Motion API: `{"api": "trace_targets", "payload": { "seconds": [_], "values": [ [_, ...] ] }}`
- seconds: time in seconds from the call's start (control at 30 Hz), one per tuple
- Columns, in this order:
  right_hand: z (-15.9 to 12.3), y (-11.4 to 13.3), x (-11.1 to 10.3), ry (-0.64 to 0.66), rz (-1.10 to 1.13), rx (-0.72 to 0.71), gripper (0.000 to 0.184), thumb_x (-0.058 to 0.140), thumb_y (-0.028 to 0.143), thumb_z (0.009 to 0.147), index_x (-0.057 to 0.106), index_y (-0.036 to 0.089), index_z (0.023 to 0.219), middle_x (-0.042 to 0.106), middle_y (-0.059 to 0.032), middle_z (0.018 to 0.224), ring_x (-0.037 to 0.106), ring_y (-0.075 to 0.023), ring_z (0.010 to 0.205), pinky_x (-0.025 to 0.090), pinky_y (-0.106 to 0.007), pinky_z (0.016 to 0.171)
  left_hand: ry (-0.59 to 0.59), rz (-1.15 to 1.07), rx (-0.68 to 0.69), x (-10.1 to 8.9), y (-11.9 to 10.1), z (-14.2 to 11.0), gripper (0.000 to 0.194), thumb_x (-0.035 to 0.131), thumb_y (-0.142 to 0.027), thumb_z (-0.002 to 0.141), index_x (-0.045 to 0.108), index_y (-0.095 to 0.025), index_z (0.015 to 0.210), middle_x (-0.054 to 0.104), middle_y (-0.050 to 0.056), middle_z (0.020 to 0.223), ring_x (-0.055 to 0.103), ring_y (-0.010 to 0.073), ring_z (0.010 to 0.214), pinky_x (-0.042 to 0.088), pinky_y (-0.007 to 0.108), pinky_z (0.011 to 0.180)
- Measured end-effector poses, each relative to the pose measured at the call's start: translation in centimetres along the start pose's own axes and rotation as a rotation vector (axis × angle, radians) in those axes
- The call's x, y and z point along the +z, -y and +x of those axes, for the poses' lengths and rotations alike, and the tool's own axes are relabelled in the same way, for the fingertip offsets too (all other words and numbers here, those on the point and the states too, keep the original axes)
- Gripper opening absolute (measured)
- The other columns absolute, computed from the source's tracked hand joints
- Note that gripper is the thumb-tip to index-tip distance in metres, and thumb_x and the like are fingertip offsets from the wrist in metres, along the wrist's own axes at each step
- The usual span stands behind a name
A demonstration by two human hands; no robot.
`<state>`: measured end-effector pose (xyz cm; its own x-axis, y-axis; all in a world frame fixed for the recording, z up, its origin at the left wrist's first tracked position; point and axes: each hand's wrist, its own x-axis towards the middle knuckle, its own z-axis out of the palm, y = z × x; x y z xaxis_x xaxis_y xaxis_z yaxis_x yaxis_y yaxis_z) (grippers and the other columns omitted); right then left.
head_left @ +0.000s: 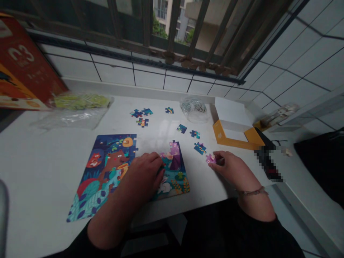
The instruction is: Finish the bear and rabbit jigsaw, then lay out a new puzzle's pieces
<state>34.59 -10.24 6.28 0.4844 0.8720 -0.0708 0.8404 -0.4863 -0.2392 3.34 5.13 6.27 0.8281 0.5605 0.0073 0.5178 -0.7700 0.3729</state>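
A partly joined jigsaw puzzle (110, 161) with a bear and other animals lies on the white table. My left hand (147, 175) rests over its middle, fingers curled down; whatever lies beneath the fingertips is hidden. To the right, my right hand (228, 165) pinches a pink puzzle piece (211, 158) between thumb and fingers at the table surface. Close beyond that piece lies a blue puzzle piece (200, 147). Farther back are another loose piece (195, 134) and a teal one (182, 128). A single piece (169, 110) sits near the back, left of which several more pieces (142, 122) are grouped.
An open yellow box (236, 141) stands at the right, beside a clear plastic bag (195, 108). Another plastic bag (80, 107) with green contents lies at the back left by a red box (27, 64). A tiled wall and barred window close off the back.
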Motion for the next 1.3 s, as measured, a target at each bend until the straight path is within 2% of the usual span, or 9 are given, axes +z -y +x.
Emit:
{"api": "trace_targets", "payload": {
  "seconds": [0.2,0.37,0.5,0.57,0.77,0.9,1.0,1.1,1.3],
  "values": [
    [0.9,-0.4,-0.1,0.013,0.095,-0.049,0.023,0.083,0.034,0.084,0.081,0.021,0.103,0.077,-0.0103,0.098,0.07,-0.0268,0.088,0.05,-0.037,0.078,-0.01,0.018,0.002,-0.1,-0.2,-0.1,0.013,0.059,-0.021,0.103,0.072,-0.019,0.104,0.073,0.011,0.113,0.068,0.03,0.104,0.054,0.046,0.093],
    [2.2,1.1,-2.0,0.071,0.199,-0.095,0.025,0.075,0.044,0.094,0.072,0.024,0.08,0.077,-0.0069,0.083,0.068,-0.0242,0.077,0.045,-0.035,0.07,-0.014,0.041,0.006,-0.1,-0.1,-0.3,0.012,0.059,-0.021,0.103,0.071,-0.019,0.103,0.072,0.012,0.113,0.067,0.0294,0.102,0.054,0.045,0.091],
    [5.3,5.3,-2.7,0.067,0.462,-0.2,0.024,0.075,0.043,0.097,0.076,0.023,0.109,0.079,-0.0044,0.088,0.071,-0.0212,0.077,0.049,-0.031,0.067,0.01,0.027,0.004,-0.2,-0.2,-0.2,0.014,0.058,-0.02,0.104,0.072,-0.017,0.105,0.072,0.013,0.115,0.068,0.0309,0.104,0.054,0.047,0.092],
    [7.3,8.3,-1.7,0.103,0.558,-0.294,0.04,0.079,0.038,0.095,0.073,0.024,0.133,0.078,-0.0014,0.086,0.07,-0.0195,0.075,0.05,-0.03,0.067,0.022,0.025,0.002,-0.2,-0.2,-0.2,0.015,0.057,-0.02,0.104,0.072,-0.017,0.105,0.072,0.014,0.114,0.068,0.0316,0.103,0.055,0.048,0.092],
    [10.6,14.7,2.8,0.263,0.779,-0.256,0.017,0.083,0.031,0.092,0.07,0.02,0.093,0.078,-0.0015,0.081,0.07,-0.0151,0.067,0.051,-0.025,0.061,-0.006,0.004,0.017,0.1,0.0,-0.3,0.014,0.057,-0.019,0.105,0.071,-0.018,0.105,0.072,0.013,0.116,0.068,0.0309,0.103,0.055,0.048,0.092],
    [10.2,14.7,3.6,0.312,0.789,-0.232,0.026,0.083,0.033,0.091,0.061,0.022,0.082,0.073,0.002,0.069,0.064,-0.0139,0.059,0.045,-0.024,0.054,-0.031,0.004,0.022,0.2,0.0,-0.4,0.012,0.059,-0.019,0.104,0.071,-0.019,0.106,0.073,0.012,0.116,0.068,0.0308,0.104,0.054,0.047,0.092],
    [10.1,14.0,3.7,0.356,0.837,-0.243,0.016,0.08,0.027,0.091,0.071,0.02,0.102,0.076,0.0024,0.076,0.065,-0.0134,0.062,0.047,-0.025,0.058,-0.02,0.011,0.013,0.3,0.0,-0.4,0.012,0.059,-0.019,0.104,0.071,-0.019,0.105,0.073,0.012,0.116,0.068,0.0306,0.104,0.054,0.047,0.091],
    [10.1,13.8,3.9,0.34,0.794,-0.305,0.03,0.078,0.023,0.092,0.076,0.02,0.122,0.077,0.0022,0.081,0.064,-0.0126,0.064,0.047,-0.025,0.061,-0.012,0.011,0.005,0.3,0.0,-0.4,0.012,0.059,-0.02,0.103,0.071,-0.019,0.105,0.073,0.012,0.116,0.068,0.0303,0.104,0.054,0.047,0.091],
    [10.0,13.8,4.1,0.224,0.601,-0.398,0.015,0.079,0.022,0.094,0.082,0.018,0.108,0.079,-0.0018,0.087,0.069,-0.014,0.075,0.051,-0.026,0.069,-0.026,0.009,0.016,0.5,0.1,-0.5,0.013,0.058,-0.021,0.104,0.071,-0.019,0.107,0.073,0.012,0.116,0.068,0.0295,0.104,0.054,0.046,0.091]
  ]
}}
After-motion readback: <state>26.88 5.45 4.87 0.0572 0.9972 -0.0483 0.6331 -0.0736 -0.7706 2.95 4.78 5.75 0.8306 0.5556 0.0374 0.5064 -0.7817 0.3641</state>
